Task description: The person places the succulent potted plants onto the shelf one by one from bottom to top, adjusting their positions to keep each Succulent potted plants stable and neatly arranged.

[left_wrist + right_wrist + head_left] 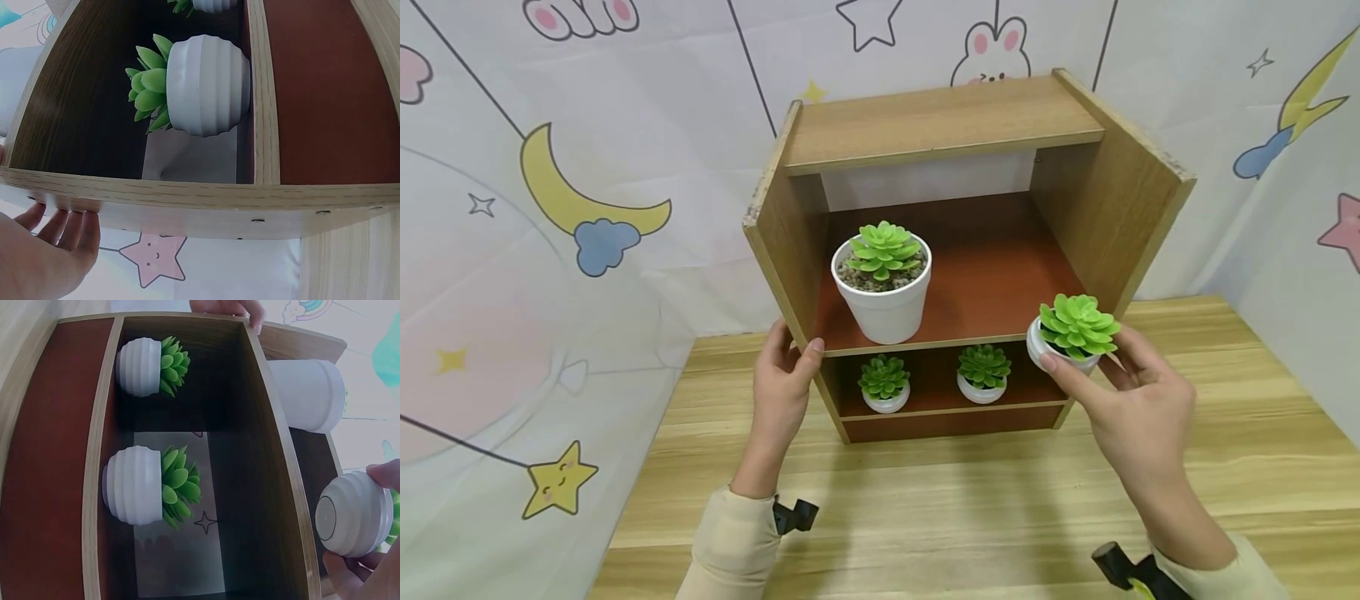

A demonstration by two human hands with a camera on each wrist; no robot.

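Note:
My right hand (1142,408) holds a small potted succulent (1078,329) between thumb and fingers, in front of the right side of a wooden shelf unit (1142,200). In the right wrist view its white ribbed pot (353,515) shows its round base. My left hand (784,383) grips the left side panel of the shelf unit, thumb at its front edge; the left wrist view shows fingers (90,231) against the panel's outer face. A larger potted succulent (887,312) stands on the left of the upper shelf. Two small succulents (886,402) (982,390) stand on the lower shelf.
The shelf unit stands on a wood-grain table (925,517), near a white cloth backdrop (700,100) printed with moons, stars and a rabbit. The unit's top board (940,125) spans the back above the upper shelf (985,258). Black straps (793,515) sit on both wrists.

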